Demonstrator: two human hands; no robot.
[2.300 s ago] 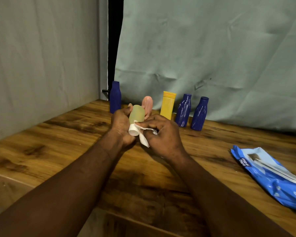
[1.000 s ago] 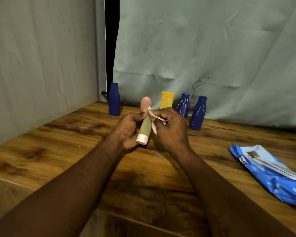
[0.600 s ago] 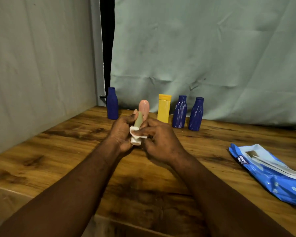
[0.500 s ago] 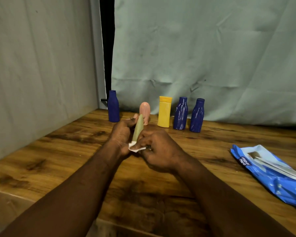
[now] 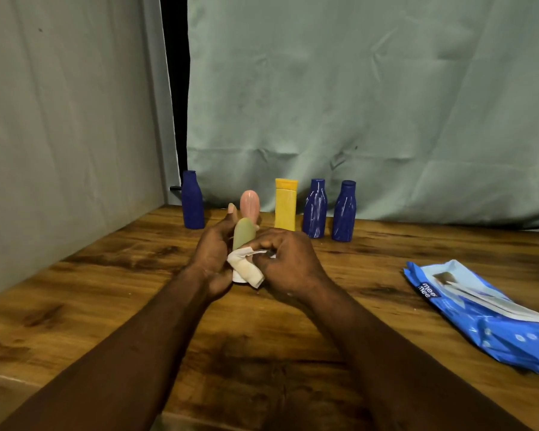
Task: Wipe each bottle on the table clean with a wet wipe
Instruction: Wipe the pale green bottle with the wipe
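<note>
I hold the green tube (image 5: 244, 233) above the middle of the table (image 5: 106, 290), flat end up and cap down. My left hand (image 5: 213, 259) grips it from the left side, fingers curled round its lower half. My right hand (image 5: 288, 262) pinches the wipe (image 5: 246, 269), which is wrapped round the cap end.

The tube looks light and soft-walled, so I judge it will dent under a hard squeeze and could push at its cap. A damp wipe will likely leave the plastic slick. The safest hold seems to be low on the body, near the stiff shoulder by the cap, with the wipe sliding along the soft part.

At the far edge stand the left blue bottle (image 5: 193, 202), pink tube (image 5: 249, 203), yellow tube (image 5: 285, 206), mid blue bottle (image 5: 315, 209) and right blue bottle (image 5: 343, 213), all upright. The blue ones look rigid and narrow-necked, so I would take them round the belly. They stand close together, and a careless reach might tip one. The pack (image 5: 479, 309) lies near right.
</note>
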